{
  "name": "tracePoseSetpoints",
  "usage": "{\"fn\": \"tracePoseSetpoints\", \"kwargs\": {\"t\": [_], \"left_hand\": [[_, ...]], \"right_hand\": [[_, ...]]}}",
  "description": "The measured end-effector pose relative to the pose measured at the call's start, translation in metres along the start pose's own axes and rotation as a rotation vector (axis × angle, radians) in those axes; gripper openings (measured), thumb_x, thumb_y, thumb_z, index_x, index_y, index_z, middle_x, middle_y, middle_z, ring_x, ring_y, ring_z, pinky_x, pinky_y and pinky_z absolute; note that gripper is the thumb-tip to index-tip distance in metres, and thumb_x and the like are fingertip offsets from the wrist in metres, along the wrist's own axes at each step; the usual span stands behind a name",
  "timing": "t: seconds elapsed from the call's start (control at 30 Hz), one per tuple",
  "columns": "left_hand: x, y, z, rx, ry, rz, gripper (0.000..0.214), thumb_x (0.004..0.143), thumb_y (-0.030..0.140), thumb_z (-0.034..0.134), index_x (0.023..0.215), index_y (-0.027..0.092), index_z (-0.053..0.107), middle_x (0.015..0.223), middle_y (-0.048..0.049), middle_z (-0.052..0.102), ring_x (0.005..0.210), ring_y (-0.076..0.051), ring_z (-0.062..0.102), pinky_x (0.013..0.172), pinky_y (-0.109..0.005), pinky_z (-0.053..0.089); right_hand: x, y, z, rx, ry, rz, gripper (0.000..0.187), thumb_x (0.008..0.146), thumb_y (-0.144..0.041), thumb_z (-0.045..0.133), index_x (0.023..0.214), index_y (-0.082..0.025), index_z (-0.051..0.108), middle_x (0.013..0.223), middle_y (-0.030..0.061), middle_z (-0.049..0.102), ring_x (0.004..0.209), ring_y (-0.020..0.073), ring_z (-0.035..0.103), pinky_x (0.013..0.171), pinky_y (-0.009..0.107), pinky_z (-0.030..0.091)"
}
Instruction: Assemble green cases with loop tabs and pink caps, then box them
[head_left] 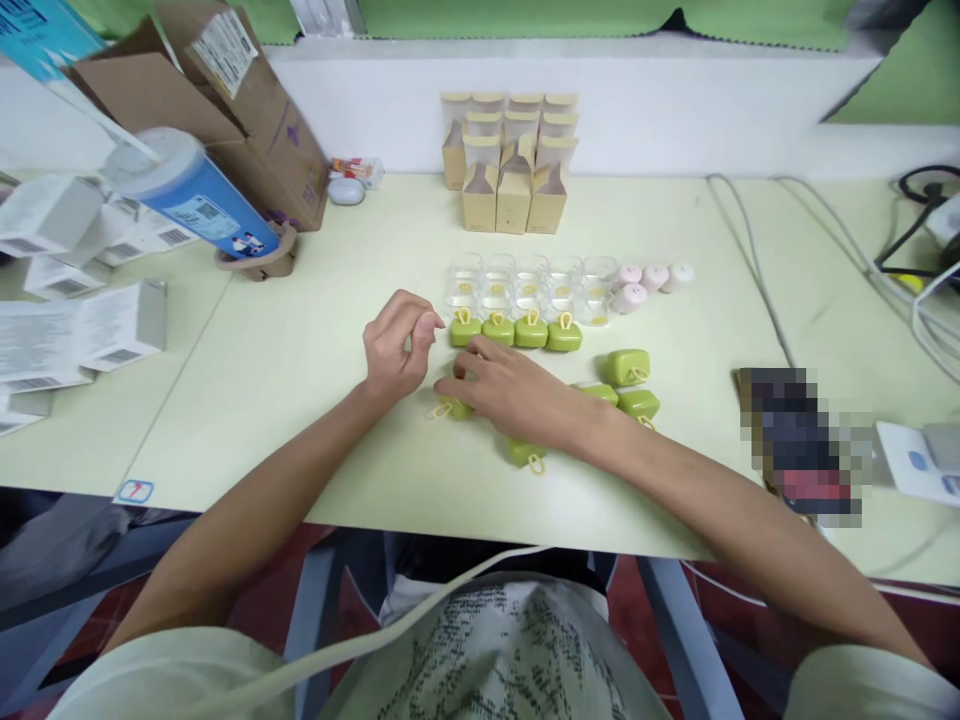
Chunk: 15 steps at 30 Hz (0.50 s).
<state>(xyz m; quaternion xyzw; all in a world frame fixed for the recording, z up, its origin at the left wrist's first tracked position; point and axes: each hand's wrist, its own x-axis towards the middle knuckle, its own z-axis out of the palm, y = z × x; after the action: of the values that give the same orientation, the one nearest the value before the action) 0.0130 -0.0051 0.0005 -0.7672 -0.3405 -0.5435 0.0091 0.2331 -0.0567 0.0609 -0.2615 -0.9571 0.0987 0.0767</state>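
My left hand [401, 340] is raised over the table with its fingers curled in, and nothing shows in it. It is beside the left end of a row of small green caps with yellow loops [514, 331]. My right hand [510, 390] reaches across in front of that row. Its thumb and fingers are bent around a loose green cap [454, 408], partly hidden below them. More loose green caps lie around my right forearm, one [628, 367] to its right and another [523, 453] below the wrist. Behind the row stand several clear cups [529, 288] with yellow spots inside.
Pale pink cylinders [630, 297] lie right of the cups. Open tan boxes [514, 195] stand against the wall. At left are a blue tumbler [217, 215] in a holder, a cardboard box [262, 130] and white boxes [82, 325]. Cables [757, 270] and a pixelated object [799, 440] lie right.
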Motion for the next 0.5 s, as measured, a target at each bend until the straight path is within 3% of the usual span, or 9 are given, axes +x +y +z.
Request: {"fn": "tracePoseSetpoints", "kwargs": {"t": [0.1, 0.2, 0.33, 0.43, 0.5], "left_hand": [[-0.004, 0.011, -0.003, -0.103, 0.010, -0.037, 0.042, 0.120, 0.042, 0.040, 0.101, 0.024, 0.072, 0.089, -0.0049, 0.070, 0.068, -0.015, 0.066, 0.058, -0.032, 0.055], [-0.006, 0.027, -0.003, -0.264, -0.001, -0.063, 0.035, 0.118, 0.048, 0.043, 0.127, 0.030, 0.072, 0.110, -0.0084, 0.067, 0.085, -0.019, 0.071, 0.061, -0.033, 0.062], [-0.005, 0.043, 0.002, -0.257, -0.103, 0.031, 0.053, 0.112, 0.053, 0.059, 0.162, 0.036, 0.053, 0.143, -0.0136, 0.056, 0.093, -0.017, 0.072, 0.064, -0.030, 0.069], [-0.005, 0.045, 0.006, -0.168, -0.117, 0.010, 0.049, 0.112, 0.042, 0.066, 0.159, 0.039, 0.055, 0.148, -0.0123, 0.055, 0.089, -0.014, 0.072, 0.069, -0.031, 0.073], [-0.006, 0.044, 0.008, -0.168, -0.083, -0.071, 0.041, 0.111, 0.037, 0.068, 0.151, 0.037, 0.061, 0.146, -0.0112, 0.059, 0.094, -0.015, 0.074, 0.069, -0.030, 0.074]], "right_hand": [[-0.008, 0.017, -0.014, 0.439, 0.157, 0.085, 0.040, 0.100, -0.012, 0.072, 0.139, -0.020, 0.068, 0.130, 0.0141, 0.069, 0.118, 0.0275, 0.069, 0.102, 0.046, 0.062], [-0.017, 0.030, -0.034, 0.798, 0.325, 0.185, 0.043, 0.098, -0.026, 0.077, 0.139, -0.025, 0.065, 0.138, 0.0123, 0.069, 0.116, 0.0262, 0.073, 0.101, 0.047, 0.064], [-0.015, 0.028, -0.045, 0.701, 0.485, 0.406, 0.051, 0.096, -0.036, 0.080, 0.142, -0.023, 0.063, 0.127, 0.0105, 0.076, 0.088, 0.0215, 0.072, 0.083, 0.042, 0.063], [-0.010, 0.022, -0.039, 0.545, 0.538, 0.424, 0.035, 0.103, -0.042, 0.075, 0.131, -0.023, 0.067, 0.110, 0.0060, 0.080, 0.079, 0.0200, 0.069, 0.082, 0.040, 0.060], [-0.007, 0.022, -0.032, 0.472, 0.553, 0.342, 0.027, 0.105, -0.043, 0.074, 0.124, -0.023, 0.072, 0.115, 0.0080, 0.081, 0.086, 0.0217, 0.072, 0.087, 0.040, 0.060]]}}
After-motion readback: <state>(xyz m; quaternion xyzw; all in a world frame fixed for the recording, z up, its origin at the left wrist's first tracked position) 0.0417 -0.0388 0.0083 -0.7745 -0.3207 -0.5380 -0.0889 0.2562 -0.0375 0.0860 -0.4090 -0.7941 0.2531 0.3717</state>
